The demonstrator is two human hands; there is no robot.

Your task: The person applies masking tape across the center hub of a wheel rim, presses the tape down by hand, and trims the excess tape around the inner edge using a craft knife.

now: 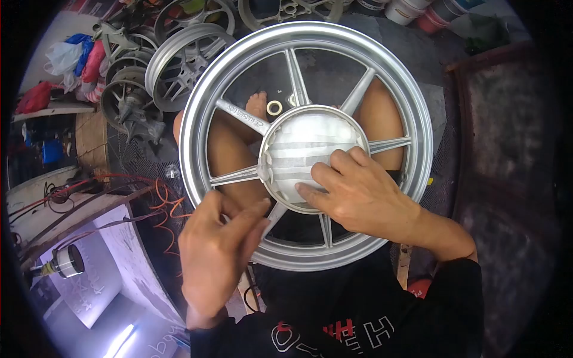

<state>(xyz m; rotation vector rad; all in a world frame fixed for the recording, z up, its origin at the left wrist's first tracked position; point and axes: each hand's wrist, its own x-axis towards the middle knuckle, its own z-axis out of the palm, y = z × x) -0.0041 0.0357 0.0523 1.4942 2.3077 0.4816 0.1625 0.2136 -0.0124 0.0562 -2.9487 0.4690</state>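
A silver spoked motorcycle wheel point(190, 128) rests over the person's lap. Overlapping strips of pale masking tape point(310, 134) cover its round hub point(365, 140). My right hand point(367, 197) lies over the lower right of the hub, its fingers curled and its thumb touching the tape. What is under those fingers is hidden. Just off the hub's lower left edge, my left hand point(215, 250) is closed, thumb and fingertips together in front of a spoke. Anything pinched there is too small or blurred to make out.
A tape roll point(274, 108) lies on the floor beyond the hub, seen between the spokes. More bare wheels point(185, 65) are stacked at upper left. Paint buckets point(439, 15) stand at upper right. A coiled orange hose point(167, 209) hangs on the left near a lit panel point(122, 340).
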